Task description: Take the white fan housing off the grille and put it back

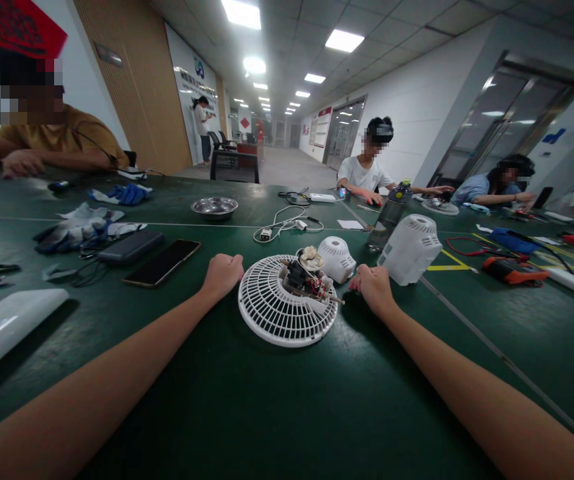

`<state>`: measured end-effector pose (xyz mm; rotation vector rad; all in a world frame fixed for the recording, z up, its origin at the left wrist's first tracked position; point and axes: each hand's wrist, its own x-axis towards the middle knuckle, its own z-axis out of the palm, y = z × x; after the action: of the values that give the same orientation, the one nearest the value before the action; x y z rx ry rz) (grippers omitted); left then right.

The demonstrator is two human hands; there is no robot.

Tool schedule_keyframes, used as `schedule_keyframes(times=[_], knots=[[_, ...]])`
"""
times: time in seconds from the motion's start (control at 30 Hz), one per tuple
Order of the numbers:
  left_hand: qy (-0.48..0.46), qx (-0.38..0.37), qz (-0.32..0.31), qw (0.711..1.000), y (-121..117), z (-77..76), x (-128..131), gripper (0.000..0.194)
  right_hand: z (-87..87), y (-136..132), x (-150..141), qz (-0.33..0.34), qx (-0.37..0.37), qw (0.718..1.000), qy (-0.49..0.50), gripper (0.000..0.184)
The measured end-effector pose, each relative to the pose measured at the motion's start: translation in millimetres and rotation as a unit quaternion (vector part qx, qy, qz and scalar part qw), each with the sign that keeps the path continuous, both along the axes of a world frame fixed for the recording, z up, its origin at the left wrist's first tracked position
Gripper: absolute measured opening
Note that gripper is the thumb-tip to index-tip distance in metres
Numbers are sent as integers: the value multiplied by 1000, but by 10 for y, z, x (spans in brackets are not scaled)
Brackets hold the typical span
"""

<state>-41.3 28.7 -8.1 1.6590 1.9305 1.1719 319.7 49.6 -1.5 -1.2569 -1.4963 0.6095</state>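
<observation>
The left hand point(223, 275) rests on the green table point(207, 413), its grip folded into a loose fist; I see nothing held in it. The right hand point(374, 288) also has its fingers curled in, and I see nothing pinched there. Between the two hands lies the round white grille point(269, 313), and on its far right part sits the motor unit point(301, 279), with wires exposed. Whether the left knuckles touch the rim, I cannot tell.

Just beyond the motor is the small white cover point(335, 259); beside the right hand, on its far side, stands the larger white housing point(413, 250). As I judge, the opening is done, because the inside is bare, while the joining of these parts is not done.

Farther away are a white cable point(287, 229), a metal bowl point(215, 208) and, to the right, a bottle point(389, 217). A phone point(163, 263) lies at left.
</observation>
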Motion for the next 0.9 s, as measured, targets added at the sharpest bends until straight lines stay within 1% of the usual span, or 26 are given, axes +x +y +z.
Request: schedule_keyframes(times=[0.13,0.27,0.33,0.43,0.47,0.53,0.6,0.7,0.8,0.9], knots=[[2,9,6,1000,6,-14,-6,48,-5,-2,15,-15,-4,1000,-12,46],[3,33,20,999,9,0,4,54,27,-23,9,-29,6,999,-30,52],[-5,42,17,999,17,5,7,50,49,-36,-17,-29,6,999,-23,46],[-24,46,6,999,23,10,8,38,71,-53,-61,-18,10,1000,12,34],[-31,47,6,998,20,13,9,40,75,-57,-70,-16,11,1000,20,35],[-43,51,15,998,8,20,15,56,77,-61,-76,-11,9,1000,25,37],[-60,59,25,996,-9,30,27,67,76,-61,-70,-1,1,1000,20,31],[-93,63,35,993,-24,43,43,64,74,-58,-52,6,-4,1000,18,24],[-97,67,39,992,-21,49,44,58,81,-65,-44,-4,1,1000,21,22],[-110,50,35,992,-14,62,45,60,95,-86,-46,-8,0,1000,14,21]])
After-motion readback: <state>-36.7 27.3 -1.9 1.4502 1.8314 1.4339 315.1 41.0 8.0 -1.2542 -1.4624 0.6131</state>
